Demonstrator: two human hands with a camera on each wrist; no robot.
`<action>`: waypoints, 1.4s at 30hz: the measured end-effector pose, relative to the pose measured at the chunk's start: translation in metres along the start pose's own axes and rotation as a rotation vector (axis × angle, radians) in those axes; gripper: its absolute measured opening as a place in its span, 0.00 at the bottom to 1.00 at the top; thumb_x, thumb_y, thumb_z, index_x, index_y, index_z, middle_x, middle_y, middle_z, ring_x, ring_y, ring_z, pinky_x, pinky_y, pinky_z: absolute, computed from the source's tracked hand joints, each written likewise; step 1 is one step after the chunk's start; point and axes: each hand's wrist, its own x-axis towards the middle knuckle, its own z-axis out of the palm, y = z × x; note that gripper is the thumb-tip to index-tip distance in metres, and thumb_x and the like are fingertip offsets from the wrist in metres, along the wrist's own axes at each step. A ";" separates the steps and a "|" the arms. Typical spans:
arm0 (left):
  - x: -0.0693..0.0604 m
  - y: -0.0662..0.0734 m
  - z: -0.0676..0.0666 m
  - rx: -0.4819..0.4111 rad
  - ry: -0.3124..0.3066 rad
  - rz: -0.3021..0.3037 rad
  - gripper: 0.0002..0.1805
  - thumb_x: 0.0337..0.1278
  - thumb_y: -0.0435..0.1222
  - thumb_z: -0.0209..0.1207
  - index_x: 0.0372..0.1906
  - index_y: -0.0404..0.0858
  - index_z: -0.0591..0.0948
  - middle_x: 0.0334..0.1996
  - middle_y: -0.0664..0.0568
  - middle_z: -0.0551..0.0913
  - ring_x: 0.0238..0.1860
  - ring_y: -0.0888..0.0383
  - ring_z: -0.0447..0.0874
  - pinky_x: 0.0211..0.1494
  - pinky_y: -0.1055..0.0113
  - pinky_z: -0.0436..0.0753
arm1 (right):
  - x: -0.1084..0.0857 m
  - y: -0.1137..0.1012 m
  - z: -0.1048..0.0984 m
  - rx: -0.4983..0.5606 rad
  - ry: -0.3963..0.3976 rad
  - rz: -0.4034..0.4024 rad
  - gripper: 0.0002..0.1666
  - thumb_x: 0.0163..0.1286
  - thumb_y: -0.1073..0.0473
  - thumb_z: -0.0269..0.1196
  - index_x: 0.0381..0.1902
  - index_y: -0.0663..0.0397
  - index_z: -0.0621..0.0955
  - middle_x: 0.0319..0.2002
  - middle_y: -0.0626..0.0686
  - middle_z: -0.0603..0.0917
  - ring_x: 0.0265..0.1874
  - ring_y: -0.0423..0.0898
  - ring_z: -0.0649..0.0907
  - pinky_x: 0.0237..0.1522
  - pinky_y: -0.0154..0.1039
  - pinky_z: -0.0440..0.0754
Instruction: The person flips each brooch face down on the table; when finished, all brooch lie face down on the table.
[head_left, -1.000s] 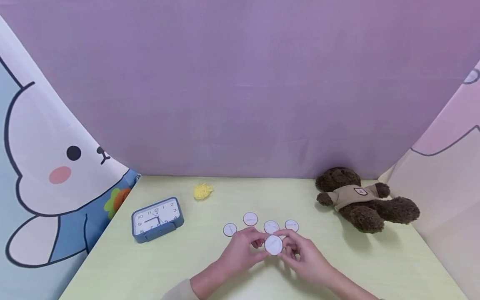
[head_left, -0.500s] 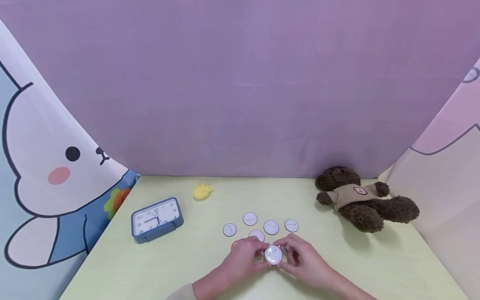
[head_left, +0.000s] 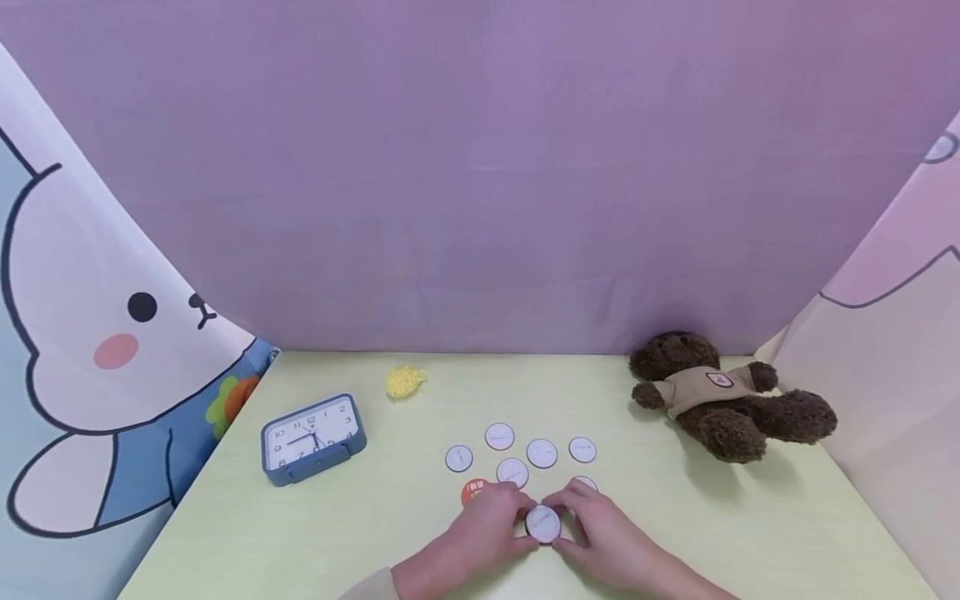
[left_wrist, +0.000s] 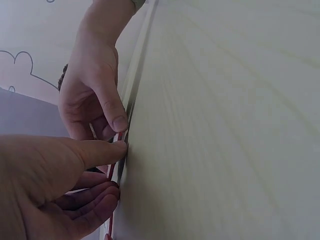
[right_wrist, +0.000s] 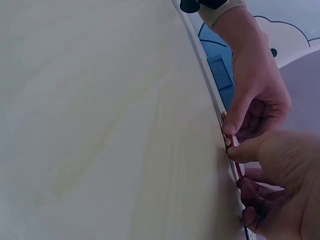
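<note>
A round white disc (head_left: 543, 524) with a dark rim and faint writing lies flat, low at the table's near side. My left hand (head_left: 491, 525) pinches its left edge between thumb and fingers, and my right hand (head_left: 603, 533) pinches its right edge. Both wrist views show the thumbs close to the tabletop, with a thin red edge (left_wrist: 110, 171) of a disc between the hands. Just past the left hand lies an orange disc (head_left: 472, 489) with white lettering, partly covered by it. Another white disc (head_left: 587, 482) peeks out behind the right hand.
Several white discs, among them one in the middle (head_left: 542, 453), lie loosely spread beyond the hands. A blue alarm clock (head_left: 313, 439) stands at the left, a yellow tuft (head_left: 405, 382) farther back. On the right lies a brown teddy bear (head_left: 705, 392). A purple cloth (head_left: 480, 183) closes the back.
Both hands have drawn the white disc toward the near edge and lowered it. The orange disc and more white discs behind the hands have come into sight.
</note>
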 end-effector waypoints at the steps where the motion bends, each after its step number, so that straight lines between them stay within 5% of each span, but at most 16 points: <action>1: 0.001 0.000 0.000 0.007 -0.002 0.005 0.13 0.51 0.44 0.80 0.42 0.48 0.94 0.27 0.68 0.84 0.32 0.75 0.68 0.37 0.82 0.72 | 0.000 -0.001 0.000 -0.010 0.006 0.000 0.20 0.65 0.56 0.76 0.55 0.48 0.86 0.45 0.37 0.81 0.42 0.31 0.76 0.47 0.32 0.82; 7: 0.004 -0.001 -0.003 0.043 -0.002 0.016 0.10 0.51 0.42 0.80 0.38 0.47 0.92 0.24 0.64 0.79 0.30 0.72 0.66 0.34 0.81 0.69 | 0.002 -0.003 0.000 -0.055 0.031 0.007 0.20 0.62 0.59 0.77 0.52 0.49 0.86 0.44 0.39 0.81 0.44 0.32 0.79 0.49 0.35 0.85; 10: 0.002 -0.007 -0.008 0.036 0.008 -0.008 0.16 0.50 0.42 0.80 0.45 0.43 0.92 0.29 0.61 0.81 0.32 0.72 0.71 0.37 0.81 0.76 | 0.008 -0.007 -0.001 -0.093 0.026 0.010 0.20 0.62 0.57 0.77 0.51 0.48 0.86 0.44 0.39 0.81 0.44 0.33 0.80 0.50 0.37 0.85; 14: -0.001 -0.024 -0.028 -0.018 0.031 -0.046 0.25 0.48 0.39 0.80 0.54 0.37 0.90 0.36 0.55 0.86 0.35 0.69 0.81 0.40 0.78 0.83 | 0.023 -0.015 -0.003 -0.118 0.010 -0.008 0.17 0.65 0.55 0.76 0.51 0.47 0.86 0.42 0.39 0.83 0.41 0.34 0.81 0.48 0.37 0.86; 21: -0.011 -0.056 -0.054 -0.047 0.050 -0.119 0.26 0.48 0.41 0.81 0.52 0.34 0.90 0.41 0.48 0.90 0.39 0.60 0.85 0.43 0.70 0.87 | 0.054 -0.029 0.004 -0.066 -0.031 -0.055 0.16 0.66 0.58 0.75 0.51 0.48 0.86 0.45 0.44 0.87 0.41 0.39 0.85 0.45 0.34 0.86; 27: -0.022 -0.069 -0.055 -0.080 0.017 -0.154 0.26 0.47 0.41 0.82 0.51 0.34 0.90 0.40 0.47 0.91 0.37 0.59 0.84 0.41 0.69 0.86 | 0.072 -0.038 0.015 -0.110 -0.054 -0.067 0.18 0.62 0.60 0.76 0.50 0.48 0.87 0.46 0.45 0.89 0.46 0.41 0.87 0.51 0.39 0.89; 34: -0.026 -0.073 -0.051 -0.118 0.005 -0.165 0.23 0.46 0.36 0.82 0.49 0.33 0.89 0.35 0.51 0.90 0.34 0.63 0.82 0.38 0.71 0.84 | 0.081 -0.043 0.023 -0.190 -0.033 -0.090 0.17 0.58 0.62 0.76 0.47 0.50 0.87 0.39 0.46 0.87 0.37 0.37 0.83 0.40 0.33 0.86; 42: -0.024 -0.071 -0.043 -0.155 0.032 -0.121 0.15 0.52 0.34 0.79 0.45 0.34 0.91 0.27 0.55 0.86 0.26 0.68 0.72 0.31 0.76 0.75 | 0.085 -0.042 0.029 -0.131 -0.070 -0.057 0.14 0.59 0.65 0.74 0.43 0.50 0.88 0.37 0.44 0.86 0.37 0.35 0.81 0.43 0.32 0.86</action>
